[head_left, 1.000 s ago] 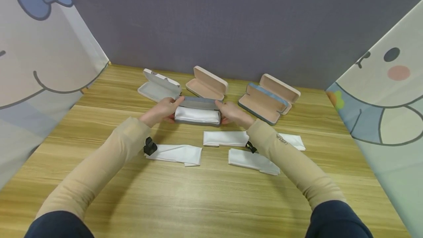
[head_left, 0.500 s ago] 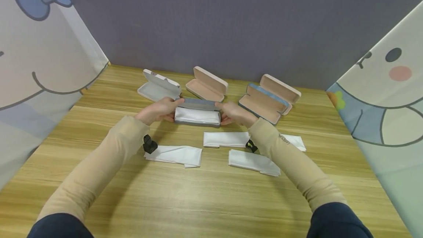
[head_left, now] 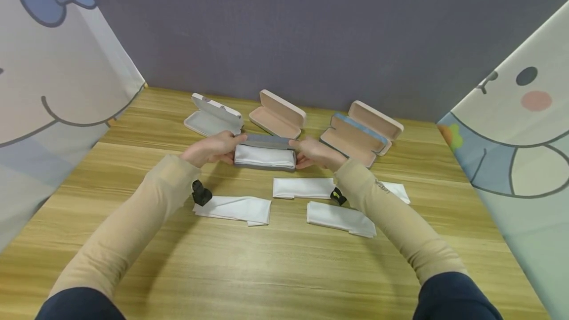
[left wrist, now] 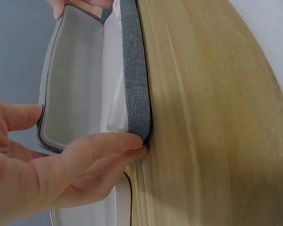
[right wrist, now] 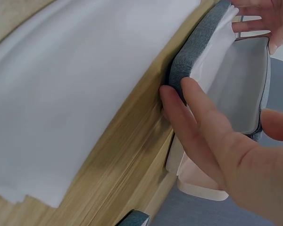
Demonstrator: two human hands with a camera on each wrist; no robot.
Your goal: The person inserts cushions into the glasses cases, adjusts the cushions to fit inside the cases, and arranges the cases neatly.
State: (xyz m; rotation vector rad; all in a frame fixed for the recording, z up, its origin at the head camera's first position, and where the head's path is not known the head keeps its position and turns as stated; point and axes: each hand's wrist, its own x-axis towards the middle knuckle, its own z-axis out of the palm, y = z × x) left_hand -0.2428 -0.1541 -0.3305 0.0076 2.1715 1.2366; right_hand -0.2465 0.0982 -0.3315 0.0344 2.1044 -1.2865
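A grey-blue fabric glasses case (head_left: 265,167) stands with its lid (head_left: 268,140) raised, and a folded white cloth (head_left: 264,155) lies inside it. At its left end, my left hand (head_left: 212,148) grips the case, thumb on the lid's edge and fingers against the end of the base. My right hand (head_left: 319,153) holds the other end the same way. The left wrist view shows the fingertips (left wrist: 134,141) at the base's corner and the lid's grey lining (left wrist: 75,70). In the right wrist view, two fingers touch the base's near corner (right wrist: 181,75).
Behind stand a white case (head_left: 211,121), a peach case (head_left: 279,115), and a blue case (head_left: 348,143) in front of another peach one (head_left: 378,118), all with lids up. Several folded white cloths (head_left: 244,209) lie nearer on the wooden table (head_left: 249,270). A grey panel (head_left: 284,33) bounds the back.
The lid's top edge sits slightly lower than a second ago. My left wrist has shifted a little to the left; both hands keep hold of the case ends.
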